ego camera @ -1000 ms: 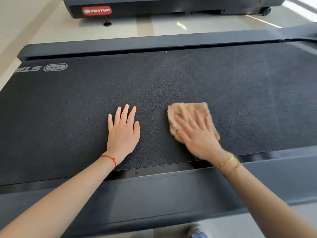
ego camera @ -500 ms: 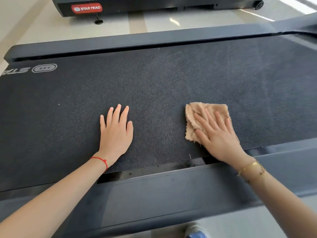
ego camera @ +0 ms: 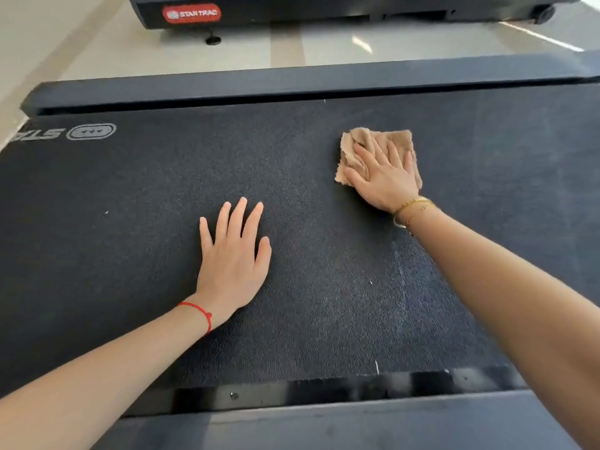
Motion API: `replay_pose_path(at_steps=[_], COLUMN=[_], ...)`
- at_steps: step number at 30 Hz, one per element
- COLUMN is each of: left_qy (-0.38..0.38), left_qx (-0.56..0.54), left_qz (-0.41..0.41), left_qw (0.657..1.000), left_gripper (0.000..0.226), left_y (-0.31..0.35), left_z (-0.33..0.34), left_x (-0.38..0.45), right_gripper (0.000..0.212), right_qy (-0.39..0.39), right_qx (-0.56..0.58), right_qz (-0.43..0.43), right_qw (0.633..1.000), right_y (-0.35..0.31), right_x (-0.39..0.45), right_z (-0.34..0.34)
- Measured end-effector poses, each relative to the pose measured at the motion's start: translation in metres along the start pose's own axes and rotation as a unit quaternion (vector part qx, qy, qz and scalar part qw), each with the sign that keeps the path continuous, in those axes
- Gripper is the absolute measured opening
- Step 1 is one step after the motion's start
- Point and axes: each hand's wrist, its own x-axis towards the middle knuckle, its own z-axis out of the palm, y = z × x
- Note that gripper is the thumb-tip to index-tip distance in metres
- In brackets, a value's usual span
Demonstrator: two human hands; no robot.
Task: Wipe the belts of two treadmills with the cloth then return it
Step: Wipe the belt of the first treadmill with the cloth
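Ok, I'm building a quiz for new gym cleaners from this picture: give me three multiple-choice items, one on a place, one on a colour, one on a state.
1. Where does the cloth lie?
A. on the floor
B. on the belt, under the right hand
C. on the far side rail

2. What colour is the string on the left wrist?
A. red
B. blue
C. green

3. How is the left hand?
A. clenched in a fist
B. lifted, holding the cloth
C. flat on the belt, fingers straight

Answers: 1 B, the hand presses it onto the belt; 2 A, a red string circles the wrist; 3 C, palm down, holding nothing.
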Motion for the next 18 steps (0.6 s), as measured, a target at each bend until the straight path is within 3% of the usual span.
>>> replay_pose_path(at_steps=[9,14,18], left_qy=[-0.02,-0.019,-0.018], left_qx=[0.009,-0.003,-0.012], left_qz=[-0.014,-0.017,-0.011], left_qw=[1.0,1.0,1.0], left_gripper=[0.061,0.061,0.059], left_y=[0.003,0.003,0.001], left_z=[-0.006,-0.007,-0.007], left_x=[0.0,0.0,0.001], right_gripper=[0.057,0.054,0.055], right_qy=[-0.034,-0.035,-0.033], right_qx=[0.022,0.0,0.01], right_qz=[-0.116,-0.234,-0.272], right_qw=[0.992,0.972,0.962], right_y=[-0.08,-0.092,-0.097], right_x=[0.075,0.017,-0.054], right_z=[0.006,0.016,0.022])
